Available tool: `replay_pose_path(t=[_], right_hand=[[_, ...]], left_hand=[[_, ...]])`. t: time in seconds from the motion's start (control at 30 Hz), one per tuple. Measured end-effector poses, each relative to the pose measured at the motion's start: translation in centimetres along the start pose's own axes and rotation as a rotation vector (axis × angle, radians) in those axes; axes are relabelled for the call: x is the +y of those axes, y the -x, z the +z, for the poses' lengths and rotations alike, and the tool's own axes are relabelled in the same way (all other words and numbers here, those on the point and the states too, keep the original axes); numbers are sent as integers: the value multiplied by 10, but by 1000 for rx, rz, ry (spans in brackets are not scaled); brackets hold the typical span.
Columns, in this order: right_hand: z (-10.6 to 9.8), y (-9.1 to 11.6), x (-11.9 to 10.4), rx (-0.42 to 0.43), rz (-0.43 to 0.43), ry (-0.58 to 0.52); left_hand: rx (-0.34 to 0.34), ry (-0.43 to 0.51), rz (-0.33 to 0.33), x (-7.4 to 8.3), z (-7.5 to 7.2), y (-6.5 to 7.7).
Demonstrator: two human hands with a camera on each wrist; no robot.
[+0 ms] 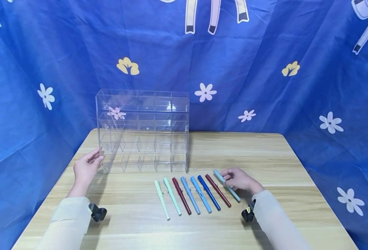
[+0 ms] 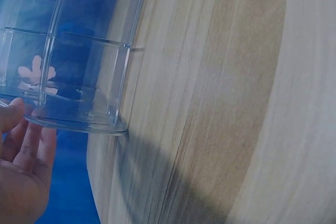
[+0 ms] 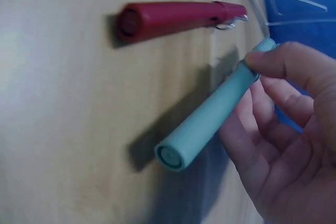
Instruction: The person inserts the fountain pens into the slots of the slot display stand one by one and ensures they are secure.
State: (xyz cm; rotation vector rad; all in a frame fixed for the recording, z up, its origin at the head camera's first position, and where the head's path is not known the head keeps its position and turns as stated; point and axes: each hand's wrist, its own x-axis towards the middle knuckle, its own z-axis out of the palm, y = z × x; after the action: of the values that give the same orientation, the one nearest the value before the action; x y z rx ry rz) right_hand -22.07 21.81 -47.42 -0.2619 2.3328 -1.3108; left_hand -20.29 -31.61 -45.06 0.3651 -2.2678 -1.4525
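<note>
At the right end of a row of pens, my right hand [image 1: 238, 178] pinches a pale teal pen [image 3: 210, 111] between thumb and fingers. The right wrist view shows that pen tilted, its shadow on the tabletop beside it. My left hand [image 1: 87, 168] grips the left side edge of a clear acrylic display rack [image 1: 141, 133], thumb on one face and fingers on the other. Nearest the teal pen lies a dark red pen [image 1: 218, 190]. Further left come a dark blue pen [image 1: 209, 192], two light blue pens, another dark red pen [image 1: 182, 195] and two mint green pens.
The rack stands upright at the back left of the wooden table [image 1: 234, 149], with several tiers split by dividers. Behind it hangs a blue patterned cloth [image 1: 234, 69]. A black wrist mount [image 1: 98, 212] sits on the left sleeve, and another [image 1: 248, 211] on the right.
</note>
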Motion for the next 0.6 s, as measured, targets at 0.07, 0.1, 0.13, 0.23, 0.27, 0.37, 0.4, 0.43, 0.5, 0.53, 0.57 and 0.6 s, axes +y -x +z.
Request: replay_pose_path(t=[0.07, 0.1, 0.13, 0.23, 0.27, 0.37, 0.4, 0.43, 0.5, 0.53, 0.57, 0.6], right_hand=[[-4, -1, -2, -22, -7, -39], [-6, -1, -3, -30, -10, -64], [-8, -1, -4, -40, -15, -91], [-11, -3, -8, -63, -47, -173], [-12, -4, -10, -67, -61, -198], [-13, -8, -17, -75, -110, -261], [-13, -9, -19, -76, -122, -282], [-13, -11, -22, -79, -135, -312], [-12, -13, -29, -77, -148, -368], [-12, -15, -32, -76, -160, -390], [-11, -16, -36, -70, -165, -410], [-10, -17, -40, -61, -170, -431]], left_hand=[[3, 10, 0, 0, 0, 0], [2, 13, -2, 0, 0, 0], [2, 16, -3, 0, 0, 0], [2, 16, -9, 0, -1, 0], [2, 14, -11, 0, -1, 0], [4, 3, -15, 0, -1, 0], [4, 2, -16, 0, 0, 0], [4, 2, -16, 0, 0, 0], [5, -5, -17, -1, 0, 0], [6, -7, -17, -1, 0, 0], [7, -8, -17, -1, 0, 0], [9, -14, -16, -1, 0, 0]])
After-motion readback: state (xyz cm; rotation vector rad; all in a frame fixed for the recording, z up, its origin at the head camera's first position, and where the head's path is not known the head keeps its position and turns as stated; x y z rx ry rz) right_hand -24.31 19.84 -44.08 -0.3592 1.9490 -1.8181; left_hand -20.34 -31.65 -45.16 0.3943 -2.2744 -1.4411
